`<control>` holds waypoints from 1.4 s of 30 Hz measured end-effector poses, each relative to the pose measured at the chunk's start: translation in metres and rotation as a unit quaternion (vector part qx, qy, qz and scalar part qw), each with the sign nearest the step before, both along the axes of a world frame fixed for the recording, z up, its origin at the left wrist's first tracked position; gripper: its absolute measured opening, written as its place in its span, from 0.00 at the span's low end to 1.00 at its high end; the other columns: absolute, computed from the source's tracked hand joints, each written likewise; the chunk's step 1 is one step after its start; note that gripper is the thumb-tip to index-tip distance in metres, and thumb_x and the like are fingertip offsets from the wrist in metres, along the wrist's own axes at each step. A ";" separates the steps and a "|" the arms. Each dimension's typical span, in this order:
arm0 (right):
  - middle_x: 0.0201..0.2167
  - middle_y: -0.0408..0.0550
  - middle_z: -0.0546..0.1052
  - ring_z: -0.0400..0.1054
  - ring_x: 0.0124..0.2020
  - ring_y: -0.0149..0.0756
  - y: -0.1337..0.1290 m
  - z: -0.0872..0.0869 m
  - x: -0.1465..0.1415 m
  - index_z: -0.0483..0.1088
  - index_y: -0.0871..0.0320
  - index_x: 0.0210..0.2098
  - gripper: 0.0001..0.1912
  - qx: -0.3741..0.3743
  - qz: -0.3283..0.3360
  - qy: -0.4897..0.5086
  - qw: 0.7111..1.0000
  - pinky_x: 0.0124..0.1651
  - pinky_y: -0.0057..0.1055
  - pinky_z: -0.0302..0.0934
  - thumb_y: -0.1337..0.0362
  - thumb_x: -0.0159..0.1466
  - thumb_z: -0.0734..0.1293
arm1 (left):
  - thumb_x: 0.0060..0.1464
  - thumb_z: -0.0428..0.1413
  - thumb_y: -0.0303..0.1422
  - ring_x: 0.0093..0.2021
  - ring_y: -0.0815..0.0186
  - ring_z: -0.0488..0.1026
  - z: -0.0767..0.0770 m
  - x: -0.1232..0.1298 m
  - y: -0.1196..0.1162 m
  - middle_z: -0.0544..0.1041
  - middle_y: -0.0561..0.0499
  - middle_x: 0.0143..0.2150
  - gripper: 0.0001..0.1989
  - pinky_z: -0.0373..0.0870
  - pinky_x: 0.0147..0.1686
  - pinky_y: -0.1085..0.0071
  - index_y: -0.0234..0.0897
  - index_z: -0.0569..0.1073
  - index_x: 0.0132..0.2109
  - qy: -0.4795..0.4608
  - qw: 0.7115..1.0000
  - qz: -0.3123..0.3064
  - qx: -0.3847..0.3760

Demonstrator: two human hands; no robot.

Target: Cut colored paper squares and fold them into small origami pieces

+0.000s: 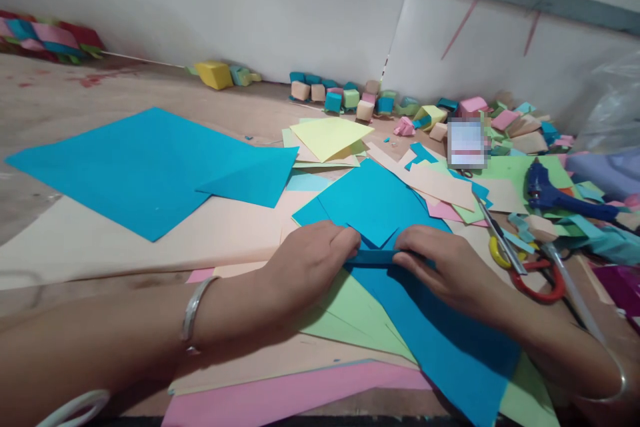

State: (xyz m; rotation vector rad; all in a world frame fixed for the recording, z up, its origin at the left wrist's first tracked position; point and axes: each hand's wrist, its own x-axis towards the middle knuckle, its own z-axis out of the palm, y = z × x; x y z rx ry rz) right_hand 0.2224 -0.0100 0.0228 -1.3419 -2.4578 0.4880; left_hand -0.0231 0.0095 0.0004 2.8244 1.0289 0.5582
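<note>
A piece of blue paper with a narrow folded edge lies between my hands, over other blue sheets. My left hand pinches its left end, fingers curled over the fold. At the right end, my right hand grips the same fold between thumb and fingers. Behind the fold a blue square sheet points away from me. A long blue sheet runs from beneath my right hand toward the front edge. Light green paper shows under the fold.
Large blue sheets lie left, yellow paper behind. At right are red-and-yellow-handled scissors, a grey pen-like tool, a blue glue gun and paper scraps. Folded paper blocks line the wall. Pink paper lies in front.
</note>
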 end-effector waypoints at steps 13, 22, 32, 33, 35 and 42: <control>0.33 0.47 0.68 0.65 0.34 0.35 -0.001 -0.005 -0.002 0.64 0.57 0.30 0.12 -0.004 -0.032 -0.014 0.999 0.38 0.32 0.58 0.62 0.69 0.61 | 0.66 0.47 0.37 0.31 0.64 0.65 0.006 0.004 0.005 0.70 0.50 0.29 0.16 0.56 0.30 0.69 0.36 0.71 0.32 -0.036 0.994 -0.001 -0.104; 0.29 0.44 0.69 0.63 0.31 0.35 0.001 -0.008 -0.002 0.63 0.57 0.30 0.13 0.007 -0.039 -0.038 0.999 0.33 0.31 0.55 0.60 0.70 0.60 | 0.66 0.46 0.35 0.32 0.64 0.65 0.011 0.006 0.008 0.69 0.50 0.28 0.18 0.57 0.32 0.67 0.35 0.70 0.29 0.021 0.993 0.023 -0.114; 0.37 0.55 0.73 0.65 0.37 0.42 -0.007 -0.012 -0.014 0.71 0.63 0.42 0.08 0.259 0.000 -0.037 0.965 0.37 0.37 0.58 0.65 0.67 0.64 | 0.64 0.49 0.37 0.32 0.64 0.65 0.012 0.010 0.013 0.69 0.50 0.28 0.17 0.54 0.30 0.67 0.36 0.70 0.28 0.041 0.988 0.050 -0.137; 0.36 0.55 0.74 0.65 0.36 0.41 -0.009 -0.009 -0.016 0.71 0.63 0.43 0.07 0.291 0.042 -0.015 0.956 0.37 0.37 0.58 0.68 0.66 0.65 | 0.64 0.49 0.37 0.31 0.64 0.65 0.012 0.011 0.013 0.69 0.51 0.28 0.17 0.54 0.29 0.68 0.36 0.69 0.27 0.038 0.988 0.053 -0.140; 0.33 0.52 0.75 0.64 0.33 0.39 -0.015 -0.003 -0.024 0.72 0.63 0.42 0.06 0.312 0.124 0.023 0.942 0.35 0.36 0.57 0.72 0.65 0.65 | 0.63 0.49 0.36 0.31 0.65 0.64 0.013 0.011 0.013 0.68 0.51 0.27 0.17 0.53 0.29 0.68 0.36 0.68 0.26 0.033 0.988 0.055 -0.143; 0.30 0.49 0.77 0.66 0.33 0.36 -0.020 -0.004 -0.070 0.74 0.64 0.35 0.05 0.305 0.155 0.110 0.933 0.34 0.35 0.58 0.72 0.66 0.66 | 0.59 0.50 0.35 0.28 0.67 0.61 0.013 0.010 0.016 0.67 0.52 0.26 0.16 0.49 0.26 0.69 0.36 0.65 0.23 0.020 0.983 0.053 -0.172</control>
